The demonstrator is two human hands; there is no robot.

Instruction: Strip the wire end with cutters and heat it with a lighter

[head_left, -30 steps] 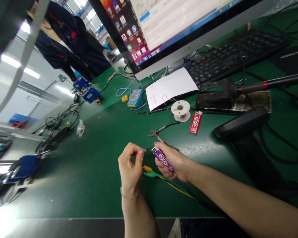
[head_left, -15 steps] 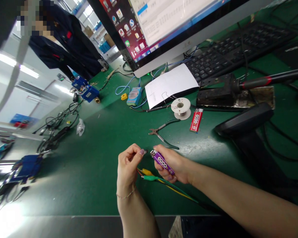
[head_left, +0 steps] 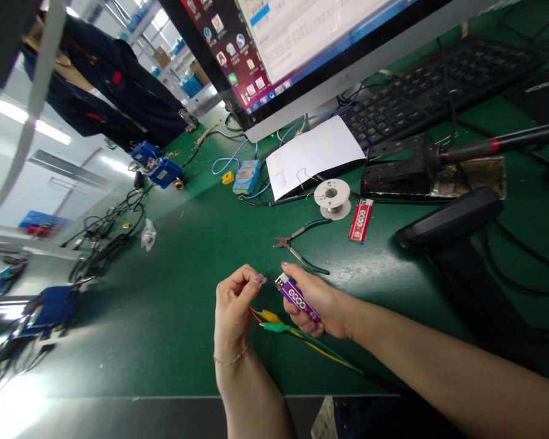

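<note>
Two hands meet: right hand grips purple lighter, left hand pinches wire tip just beside.

purple lighter tilted, metal top toward a tiny dark wire end

Bare green mat lies left; cutters block beyond the hands.

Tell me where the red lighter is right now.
In the head view, the red lighter lies on the green mat right of centre, just right of the solder spool and beyond the right hand, which holds a purple lighter.
</note>
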